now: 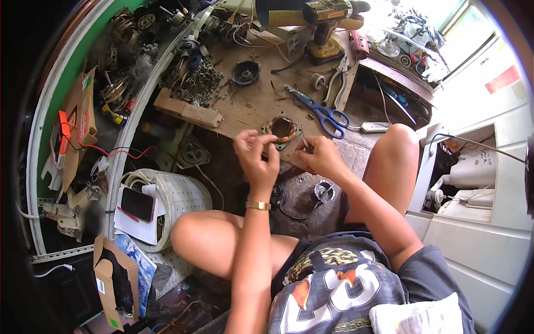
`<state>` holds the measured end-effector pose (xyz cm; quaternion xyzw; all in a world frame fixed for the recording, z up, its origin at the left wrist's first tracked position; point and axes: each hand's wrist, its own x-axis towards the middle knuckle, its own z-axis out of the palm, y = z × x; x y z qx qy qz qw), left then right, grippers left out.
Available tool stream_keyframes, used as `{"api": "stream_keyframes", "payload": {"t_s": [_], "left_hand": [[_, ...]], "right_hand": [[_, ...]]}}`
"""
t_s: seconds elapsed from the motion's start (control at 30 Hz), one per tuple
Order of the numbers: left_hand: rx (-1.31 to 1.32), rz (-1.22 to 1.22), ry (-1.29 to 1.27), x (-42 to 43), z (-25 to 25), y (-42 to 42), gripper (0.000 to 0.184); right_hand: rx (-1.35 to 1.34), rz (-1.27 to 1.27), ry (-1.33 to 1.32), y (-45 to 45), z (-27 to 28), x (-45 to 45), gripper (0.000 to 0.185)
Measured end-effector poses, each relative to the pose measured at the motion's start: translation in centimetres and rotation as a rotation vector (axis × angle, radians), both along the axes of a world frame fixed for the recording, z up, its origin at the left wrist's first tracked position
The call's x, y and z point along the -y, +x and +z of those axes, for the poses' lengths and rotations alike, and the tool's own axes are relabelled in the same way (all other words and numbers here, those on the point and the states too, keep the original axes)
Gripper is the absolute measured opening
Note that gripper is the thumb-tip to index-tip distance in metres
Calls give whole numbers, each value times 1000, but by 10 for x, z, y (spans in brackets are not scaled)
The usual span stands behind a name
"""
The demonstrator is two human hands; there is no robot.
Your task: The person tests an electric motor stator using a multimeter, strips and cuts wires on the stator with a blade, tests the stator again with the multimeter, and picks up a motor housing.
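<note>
A motor stator (281, 130), a ring wound with orange-brown coils, lies at the front edge of the wooden bench. My left hand (259, 161) is at its lower left, fingers apart and loosely bent, the index fingertip close to the ring. I cannot tell whether it touches. On the stator's right side, my right hand (321, 157) is closed in a pinch around a thin, slender thing whose kind is too small to make out. Blue-handled scissors (322, 111) lie just beyond my right hand, beside pliers (337, 82).
On the bench (245, 106) are a yellow cordless drill (324, 39), a dark round motor housing (245, 73) and a heap of small metal parts (203, 80). A phone (138, 204) rests on paper atop a white drum (189, 195) at left. A white appliance (473, 222) stands at right.
</note>
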<state>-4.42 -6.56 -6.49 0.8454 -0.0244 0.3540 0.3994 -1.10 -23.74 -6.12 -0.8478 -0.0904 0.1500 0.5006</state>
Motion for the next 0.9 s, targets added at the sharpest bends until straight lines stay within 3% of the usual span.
{"api": "stream_keyframes", "payload": {"t_s": [0.07,0.17,0.27,0.47,0.67,0.9], "left_hand": [[-43,-44,-30,11,-8,-7,19],[-97,-97,-24,15,-14,-8,16],[-103,-85,38,17,-16,-7,14],[-67,-47,43,23,-20,-3,10],[-85,-32,23,28,-24,-3,8],[-113,-70,-29,30,-31,-1,10]], "right_hand": [[65,8,-7,1,-1,0,9],[27,5,-70,0,10,-1,22],[86,3,-40,0,11,-1,10],[115,-38,45,4,9,4,15],[351,-53,-199,-8,30,0,26],[470,-53,-282,-2,19,-12,21]]}}
